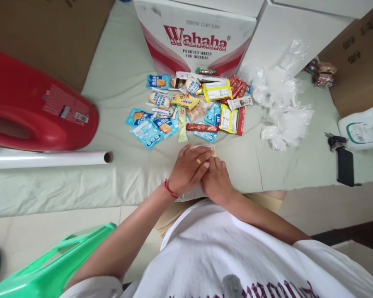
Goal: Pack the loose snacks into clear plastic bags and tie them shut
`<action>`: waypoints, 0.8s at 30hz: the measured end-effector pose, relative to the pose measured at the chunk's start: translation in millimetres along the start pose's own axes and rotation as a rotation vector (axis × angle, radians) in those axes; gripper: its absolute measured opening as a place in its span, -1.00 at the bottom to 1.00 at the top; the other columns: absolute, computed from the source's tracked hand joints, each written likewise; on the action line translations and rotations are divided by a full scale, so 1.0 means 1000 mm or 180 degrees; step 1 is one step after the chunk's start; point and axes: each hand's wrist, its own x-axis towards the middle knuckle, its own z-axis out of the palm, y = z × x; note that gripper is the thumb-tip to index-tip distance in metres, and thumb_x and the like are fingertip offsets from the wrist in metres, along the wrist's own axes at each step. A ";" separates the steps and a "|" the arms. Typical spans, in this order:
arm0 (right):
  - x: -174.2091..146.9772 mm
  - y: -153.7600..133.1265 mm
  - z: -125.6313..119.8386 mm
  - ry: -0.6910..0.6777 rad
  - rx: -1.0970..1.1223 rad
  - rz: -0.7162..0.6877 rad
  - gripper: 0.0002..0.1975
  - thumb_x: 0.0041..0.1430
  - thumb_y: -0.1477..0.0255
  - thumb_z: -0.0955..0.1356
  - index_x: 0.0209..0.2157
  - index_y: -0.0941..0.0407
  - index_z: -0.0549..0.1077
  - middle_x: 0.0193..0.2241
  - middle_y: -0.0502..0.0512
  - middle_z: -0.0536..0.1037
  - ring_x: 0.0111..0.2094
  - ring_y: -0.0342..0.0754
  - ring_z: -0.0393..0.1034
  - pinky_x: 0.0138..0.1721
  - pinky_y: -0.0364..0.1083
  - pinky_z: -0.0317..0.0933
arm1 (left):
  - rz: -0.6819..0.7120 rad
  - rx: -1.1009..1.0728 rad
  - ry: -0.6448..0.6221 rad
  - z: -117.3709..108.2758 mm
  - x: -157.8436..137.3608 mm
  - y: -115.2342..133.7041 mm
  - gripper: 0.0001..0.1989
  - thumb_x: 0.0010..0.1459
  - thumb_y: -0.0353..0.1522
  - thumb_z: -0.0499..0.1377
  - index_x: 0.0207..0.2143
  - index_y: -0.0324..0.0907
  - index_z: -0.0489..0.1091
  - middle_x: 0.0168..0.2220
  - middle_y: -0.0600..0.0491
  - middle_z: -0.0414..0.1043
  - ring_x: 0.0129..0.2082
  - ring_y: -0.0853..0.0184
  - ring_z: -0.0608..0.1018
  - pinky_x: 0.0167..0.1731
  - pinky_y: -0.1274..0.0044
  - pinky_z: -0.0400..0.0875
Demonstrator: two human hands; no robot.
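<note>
At the centre of the frame, a small pale packet (pixel 209 147) is mostly covered by the two hands, with only its upper edge left showing. The left hand (pixel 189 169) is laid partly across the right hand (pixel 216 180), and the fingers of both are bent; how firmly the packet is gripped by either cannot be told. It is judged to be light and soft, with a slick wrapper and possibly crumbly contents, so it would best be held lightly by its edges. The table's front edge is set just below the hands. Above them, forward reach is limited by the snack pile (pixel 217 91) and the box (pixel 195 54) behind it. Sideways room is offered by the cloth (pixel 251 165), leftward to the white roll (pixel 49 159) and rightward to the black case (pixel 345 166); loose plastic bags (pixel 287 126) are found at upper right.
</note>
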 end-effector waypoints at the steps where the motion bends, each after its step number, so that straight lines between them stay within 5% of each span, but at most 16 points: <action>1: -0.006 0.002 0.000 -0.0056 0.0076 -0.0206 -0.60 0.45 0.42 0.26 0.23 0.21 0.45 0.18 0.45 0.43 0.04 0.26 0.28 -0.03 0.19 0.23 | -0.0072 -0.0036 -0.0083 0.001 0.000 -0.005 -0.58 0.46 -0.28 -0.06 0.23 -0.10 0.42 0.22 -0.09 0.50 0.29 0.18 0.46 0.35 0.19 0.17; 4: -0.027 0.010 0.005 -0.0222 0.0510 -0.0911 -0.57 0.42 0.37 0.32 0.25 0.13 0.43 0.30 0.34 0.38 0.04 0.21 0.30 -0.02 0.18 0.25 | -0.0098 -0.0169 -0.0210 0.003 -0.006 -0.021 -0.52 0.48 -0.26 -0.12 0.33 -0.13 0.30 0.33 -0.15 0.37 0.38 0.19 0.36 0.33 0.24 0.23; 7: -0.044 0.023 0.009 -0.0171 0.1230 -0.1193 -0.74 0.42 0.42 0.32 0.05 0.08 0.56 0.11 0.17 0.58 -0.04 0.12 0.36 -0.04 0.12 0.30 | 0.0115 0.0305 -0.0525 0.006 -0.016 -0.026 -0.42 0.40 -0.13 0.05 0.39 -0.11 0.22 0.46 -0.22 0.12 0.47 0.02 0.18 0.39 0.09 0.06; 11: -0.050 0.045 0.003 0.0198 0.2132 -0.0803 -0.79 0.42 0.49 0.30 -0.07 0.07 0.57 -0.13 0.12 0.67 -0.15 0.02 0.45 -0.08 0.03 0.38 | 0.0047 0.1049 -0.0680 0.019 -0.017 -0.023 -0.41 0.35 -0.16 0.16 0.38 -0.06 0.25 0.50 -0.26 -0.01 0.49 -0.11 0.10 0.37 -0.03 0.01; 15: -0.050 0.067 -0.009 0.0557 0.2566 -0.0245 -0.79 0.44 0.46 0.30 -0.05 0.03 0.57 -0.13 0.13 0.65 -0.10 -0.01 0.53 -0.04 0.01 0.41 | -0.0486 0.1086 -0.0309 0.028 -0.003 -0.023 -0.56 0.42 -0.32 0.03 0.30 -0.08 0.34 0.38 -0.27 0.26 0.41 -0.03 0.29 0.38 -0.03 -0.01; 17: -0.050 0.074 -0.010 0.0650 0.2794 0.0116 -0.80 0.44 0.40 0.31 -0.08 0.01 0.59 -0.14 0.11 0.65 -0.09 -0.01 0.54 -0.02 0.01 0.40 | -0.0869 0.0662 0.0033 0.028 0.007 -0.022 -0.58 0.42 -0.33 0.03 0.27 -0.14 0.35 0.29 -0.28 0.37 0.33 0.00 0.39 0.38 0.02 0.05; 20: -0.046 0.076 -0.009 0.0623 0.3568 0.0827 -0.78 0.43 0.24 0.35 -0.02 -0.03 0.58 -0.11 0.08 0.66 -0.09 -0.01 0.55 -0.05 0.00 0.41 | -0.1443 -0.0842 0.0590 0.031 0.018 -0.011 -0.53 0.39 -0.17 0.10 0.25 -0.16 0.26 0.17 -0.22 0.46 0.16 0.08 0.53 0.22 0.19 0.37; 24: -0.029 0.064 -0.011 0.0513 0.5219 0.1293 -0.48 0.29 0.01 0.43 0.17 -0.06 0.48 0.15 0.10 0.57 0.08 0.05 0.50 0.08 0.05 0.40 | -0.1919 -0.2961 0.0853 0.055 0.026 0.019 -0.38 0.26 0.01 0.25 0.20 -0.05 0.15 0.02 -0.05 0.53 -0.07 0.24 0.62 -0.05 0.39 0.52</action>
